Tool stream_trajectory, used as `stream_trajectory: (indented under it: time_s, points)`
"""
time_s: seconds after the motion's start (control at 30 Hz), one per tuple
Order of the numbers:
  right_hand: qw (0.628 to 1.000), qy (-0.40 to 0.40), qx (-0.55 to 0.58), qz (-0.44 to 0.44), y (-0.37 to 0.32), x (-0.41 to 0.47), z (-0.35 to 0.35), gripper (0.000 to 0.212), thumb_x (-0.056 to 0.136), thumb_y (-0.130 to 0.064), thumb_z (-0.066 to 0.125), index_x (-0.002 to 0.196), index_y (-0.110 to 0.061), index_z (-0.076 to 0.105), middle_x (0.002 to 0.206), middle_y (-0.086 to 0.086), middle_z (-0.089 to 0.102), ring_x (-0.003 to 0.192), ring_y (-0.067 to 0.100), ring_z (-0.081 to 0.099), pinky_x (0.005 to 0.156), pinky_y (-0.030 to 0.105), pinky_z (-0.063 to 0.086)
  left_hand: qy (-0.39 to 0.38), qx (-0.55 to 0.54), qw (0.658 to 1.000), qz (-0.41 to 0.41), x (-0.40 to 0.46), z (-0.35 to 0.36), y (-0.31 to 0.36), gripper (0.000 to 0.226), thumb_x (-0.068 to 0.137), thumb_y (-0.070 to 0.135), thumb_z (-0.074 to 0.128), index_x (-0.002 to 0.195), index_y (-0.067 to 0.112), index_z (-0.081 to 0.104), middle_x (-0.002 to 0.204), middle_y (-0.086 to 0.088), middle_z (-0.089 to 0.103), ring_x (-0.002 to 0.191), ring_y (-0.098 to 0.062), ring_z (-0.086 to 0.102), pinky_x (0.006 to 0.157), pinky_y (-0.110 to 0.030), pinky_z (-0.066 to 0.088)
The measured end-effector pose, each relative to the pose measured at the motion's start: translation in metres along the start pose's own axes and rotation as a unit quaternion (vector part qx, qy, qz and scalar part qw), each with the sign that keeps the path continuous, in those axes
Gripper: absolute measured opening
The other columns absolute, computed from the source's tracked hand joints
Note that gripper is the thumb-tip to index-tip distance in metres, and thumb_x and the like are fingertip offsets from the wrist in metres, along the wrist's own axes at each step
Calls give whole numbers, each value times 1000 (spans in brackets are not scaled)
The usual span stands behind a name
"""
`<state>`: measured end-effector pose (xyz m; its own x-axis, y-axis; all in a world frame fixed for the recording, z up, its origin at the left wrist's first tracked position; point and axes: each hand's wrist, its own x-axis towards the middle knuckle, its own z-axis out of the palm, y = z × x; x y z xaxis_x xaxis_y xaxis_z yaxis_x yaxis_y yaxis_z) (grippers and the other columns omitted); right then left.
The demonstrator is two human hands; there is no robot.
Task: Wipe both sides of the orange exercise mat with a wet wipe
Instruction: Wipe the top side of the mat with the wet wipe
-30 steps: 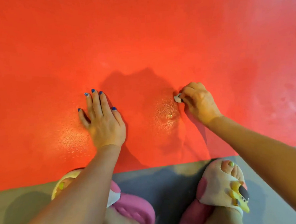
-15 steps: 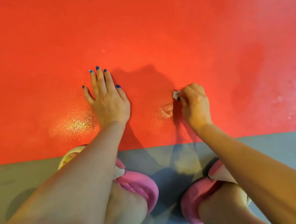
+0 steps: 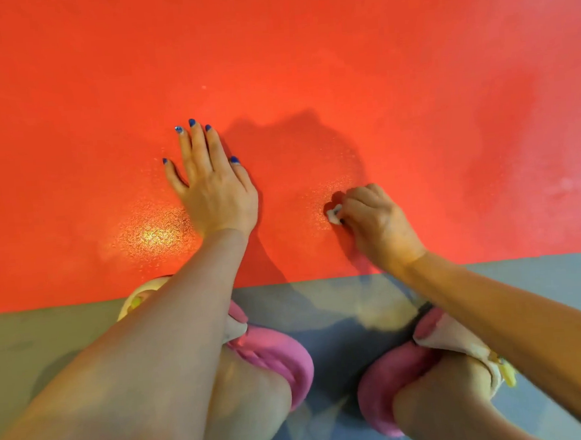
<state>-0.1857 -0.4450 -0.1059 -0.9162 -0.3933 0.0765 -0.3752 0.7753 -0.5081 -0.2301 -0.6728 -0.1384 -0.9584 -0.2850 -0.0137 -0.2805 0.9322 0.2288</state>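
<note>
Wiping the 1st side of the orange exercise mat (image 3: 272, 51)

My right hand (image 3: 378, 226) is pinching the wet wipe (image 3: 334, 213) at 3 o'clock of my left hand (image 3: 212, 187), whose fingers (image 3: 198, 147) are pressing flat; next I'm judging a sweep toward 12 o'clock.

The orange exercise mat (image 3: 306, 48) lies flat on the grey floor and fills the upper part of the view. Its near edge runs straight from left to right. The surface has a fine grain and shines wet in 2 patches near this edge. The wet wipe (image 3: 333, 213) is a small white wad, crumpled, and it touches the mat near the right patch.
</note>
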Motion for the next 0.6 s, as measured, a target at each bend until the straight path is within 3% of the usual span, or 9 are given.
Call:
stream_trajectory:
  time_s: [0.1,0.17,0.3,0.4,0.5,0.6]
  points:
    - [996,-46,60,-51,-54,15,33,16,80,4,58,79,-10,66,83,8,62,74,29,56,70,43,45,11,-8,1000,0,0,1,-2,61,97,28,32,155,10,36,167,-6,24,155,-24,15,123,-55,9]
    - [988,-93,74,-96,-77,22,45,15,87,-4,54,79,-10,66,83,8,61,74,29,55,68,43,46,16,-14,1000,3,0,1,-3,60,97,28,33,154,10,38,166,-5,25,155,-23,17,123,-55,9]
    - [971,-171,37,-160,-37,4,20,27,98,-16,41,90,-11,66,95,7,64,84,30,59,75,42,50,9,-11,1000,2,0,1,-3,59,98,28,32,155,10,36,167,-5,23,156,-23,15,123,-54,8]
    - [967,-180,0,-179,4,-26,-12,20,100,-14,44,97,-12,64,100,7,64,92,31,61,83,43,49,9,-11,1000,5,-1,-1,-2,59,99,28,29,155,9,35,167,-6,23,156,-24,14,123,-55,9]
    - [974,-152,-11,-166,8,-32,-21,36,103,-10,31,86,-9,64,88,8,63,82,30,60,79,39,48,5,-8,1000,4,1,-1,-2,61,98,28,28,156,10,34,167,-6,21,156,-24,13,123,-55,8]
    - [980,-151,-20,-131,3,-34,-14,33,80,9,34,78,-13,58,82,4,56,71,26,49,68,37,47,-1,-14,1000,5,0,-2,-3,59,99,27,32,155,9,36,167,-6,23,156,-24,14,123,-54,8]
